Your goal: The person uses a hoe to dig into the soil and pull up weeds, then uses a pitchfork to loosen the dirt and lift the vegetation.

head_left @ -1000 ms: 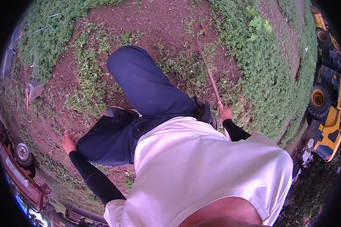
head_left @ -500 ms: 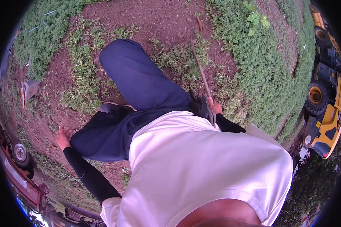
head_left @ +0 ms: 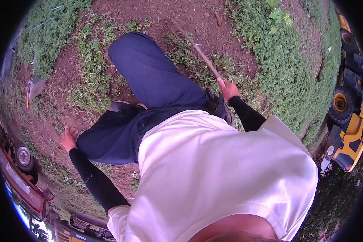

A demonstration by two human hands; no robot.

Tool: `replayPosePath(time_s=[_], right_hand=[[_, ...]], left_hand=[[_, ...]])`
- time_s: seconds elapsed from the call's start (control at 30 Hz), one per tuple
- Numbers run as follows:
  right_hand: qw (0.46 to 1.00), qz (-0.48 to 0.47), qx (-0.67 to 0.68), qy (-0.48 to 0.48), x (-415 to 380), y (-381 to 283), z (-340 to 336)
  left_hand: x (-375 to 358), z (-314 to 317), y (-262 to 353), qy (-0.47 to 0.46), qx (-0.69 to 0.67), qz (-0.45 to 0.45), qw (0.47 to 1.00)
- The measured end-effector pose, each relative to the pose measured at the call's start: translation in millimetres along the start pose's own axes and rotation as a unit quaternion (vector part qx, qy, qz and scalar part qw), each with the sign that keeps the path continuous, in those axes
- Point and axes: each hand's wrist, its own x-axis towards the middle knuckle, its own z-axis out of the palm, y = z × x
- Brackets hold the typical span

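Note:
My right hand (head_left: 229, 90) is closed around the wooden handle of a short-handled hoe (head_left: 205, 59). The hoe slants up and left over the soil, its brownish head slightly blurred near the far side of my raised knee. Pulled weeds (head_left: 185, 56) lie wilted below the handle. My left hand (head_left: 69, 138) hangs beside my other knee, fingers loosely curled and a little apart, with nothing visible in it. I crouch in dark blue trousers (head_left: 149, 72) on reddish bare soil.
Dense low green plants (head_left: 246, 32) grow on the right, and another patch (head_left: 48, 44) at upper left. A yellow wheeled machine (head_left: 353, 125) stands at far right. A red vehicle (head_left: 24, 181) is at lower left. A grey blade-like object with an orange part (head_left: 35, 88) lies at left.
My right hand has moved forward from beside my hip, swinging the hoe's head up and left. The left hand stays by the knee, with its fingers slightly more curled.

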Motion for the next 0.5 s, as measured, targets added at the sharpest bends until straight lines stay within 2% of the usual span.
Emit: replayPosePath(time_s=[0.03,0.1,0.13,0.17,0.23,0.3,0.4,0.43,0.5], right_hand=[[0.999,-0.037,-0.015,-0.008,18.4,-24.4,-4.5],[0.996,-0.051,-0.070,-0.004,39.3,-46.2,2.8],[0.991,-0.033,-0.109,-0.067,41.5,-48.0,1.5],[0.991,-0.033,-0.109,-0.068,30.4,-41.1,0.5],[0.992,-0.013,-0.109,-0.059,-15.1,-5.6,-6.3],[0.988,0.016,-0.140,-0.058,-59.0,62.7,-12.1],[0.973,0.110,-0.193,-0.054,-143.0,161.1,-39.5],[0.968,0.140,-0.205,-0.043,-172.4,182.1,-52.3],[0.942,0.219,-0.240,-0.086,-218.3,209.8,-80.0]], left_hand=[[0.9,-2.5,-4.2,0.005,-0.009,-0.003,1.000],[-5.1,-6.0,-6.7,0.007,-0.010,-0.005,1.000],[-5.8,-5.1,-5.6,0.008,-0.014,-0.005,1.000],[-5.7,-5.8,-5.7,0.008,-0.013,-0.006,1.000],[-4.0,-6.2,-6.8,0.001,-0.014,0.003,1.000],[4.5,-5.1,-5.6,-0.003,-0.013,0.002,1.000],[11.3,-3.3,-4.0,-0.018,0.006,-0.003,1.000],[15.3,-3.2,-2.4,-0.023,0.018,-0.002,1.000],[12.4,-2.2,2.7,-0.031,0.022,0.003,0.999]])
